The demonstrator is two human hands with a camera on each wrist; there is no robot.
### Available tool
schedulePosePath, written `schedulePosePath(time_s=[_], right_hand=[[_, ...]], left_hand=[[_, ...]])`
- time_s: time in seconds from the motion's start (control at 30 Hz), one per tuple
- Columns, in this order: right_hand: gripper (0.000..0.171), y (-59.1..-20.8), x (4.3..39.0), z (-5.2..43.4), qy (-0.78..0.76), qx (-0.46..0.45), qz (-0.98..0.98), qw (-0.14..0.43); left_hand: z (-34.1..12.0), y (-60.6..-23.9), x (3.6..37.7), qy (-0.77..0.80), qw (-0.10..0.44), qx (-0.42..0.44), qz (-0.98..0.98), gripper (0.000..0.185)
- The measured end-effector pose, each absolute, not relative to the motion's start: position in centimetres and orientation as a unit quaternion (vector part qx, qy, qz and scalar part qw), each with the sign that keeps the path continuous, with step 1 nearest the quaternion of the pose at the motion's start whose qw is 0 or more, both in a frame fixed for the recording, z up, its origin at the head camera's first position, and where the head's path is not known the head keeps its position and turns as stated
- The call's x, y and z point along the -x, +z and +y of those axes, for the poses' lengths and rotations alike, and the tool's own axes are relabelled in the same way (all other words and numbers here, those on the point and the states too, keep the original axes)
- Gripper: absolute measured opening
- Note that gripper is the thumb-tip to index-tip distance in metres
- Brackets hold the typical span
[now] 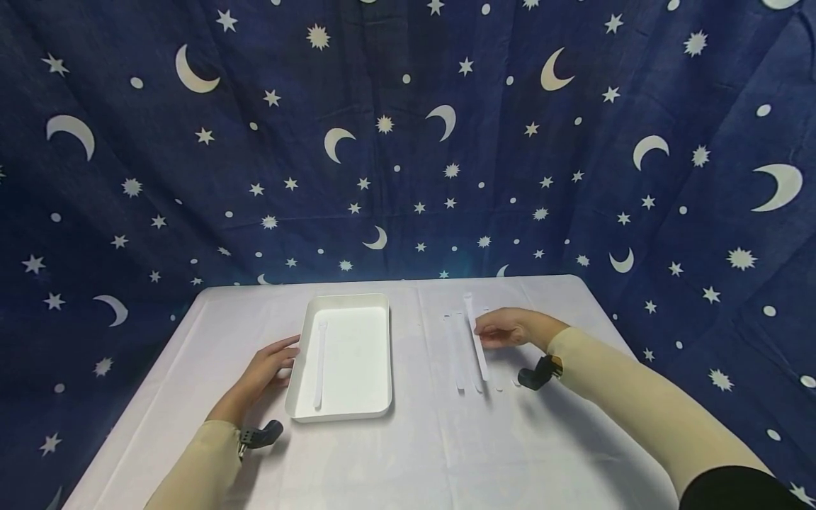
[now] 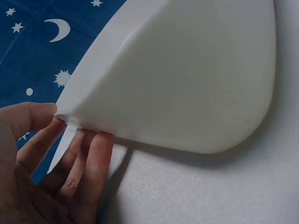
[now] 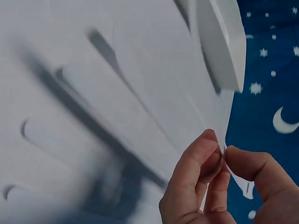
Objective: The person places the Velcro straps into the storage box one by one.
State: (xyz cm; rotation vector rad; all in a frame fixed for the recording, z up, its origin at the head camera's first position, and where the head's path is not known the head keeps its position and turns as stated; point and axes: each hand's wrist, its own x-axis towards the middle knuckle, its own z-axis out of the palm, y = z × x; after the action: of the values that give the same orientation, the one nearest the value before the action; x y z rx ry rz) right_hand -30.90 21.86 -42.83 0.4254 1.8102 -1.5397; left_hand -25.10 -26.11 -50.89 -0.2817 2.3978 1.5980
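Observation:
A white rectangular tray [image 1: 357,361] stands on the table, left of centre. My left hand [image 1: 270,365] holds its left rim, thumb above and fingers below in the left wrist view. Inside the tray, toward its left side, lies one long thin white strip [image 1: 320,365]. Right of the tray, my right hand [image 1: 510,328] pinches a similar white strip [image 1: 479,358] between thumb and fingers, raised over the table. The right wrist view shows a small slot near this strip's end [image 3: 247,189]. Beneath and beside that hand, several more white strips [image 1: 457,358] lie side by side.
A white cloth covers the table [image 1: 408,460], so the white strips barely stand out. Behind it hangs a dark blue curtain [image 1: 408,177] with moons and stars. Each wrist wears a dark camera mount [image 1: 538,372].

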Motion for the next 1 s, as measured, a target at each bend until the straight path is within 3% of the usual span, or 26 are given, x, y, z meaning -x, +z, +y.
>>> schedulePosePath(time_s=[0.23, 1.0], right_hand=[[0.013, -42.4, 30.2, 20.0, -0.596, -0.144, 0.706, 0.356], [0.031, -41.8, 29.7, 14.1, -0.657, -0.119, 0.659, 0.347]], left_hand=[[-26.1, -50.9, 25.1, 0.549, 0.12, 0.096, 0.822, 0.061], [-26.1, -50.8, 25.0, 0.545, 0.126, 0.097, 0.823, 0.062]])
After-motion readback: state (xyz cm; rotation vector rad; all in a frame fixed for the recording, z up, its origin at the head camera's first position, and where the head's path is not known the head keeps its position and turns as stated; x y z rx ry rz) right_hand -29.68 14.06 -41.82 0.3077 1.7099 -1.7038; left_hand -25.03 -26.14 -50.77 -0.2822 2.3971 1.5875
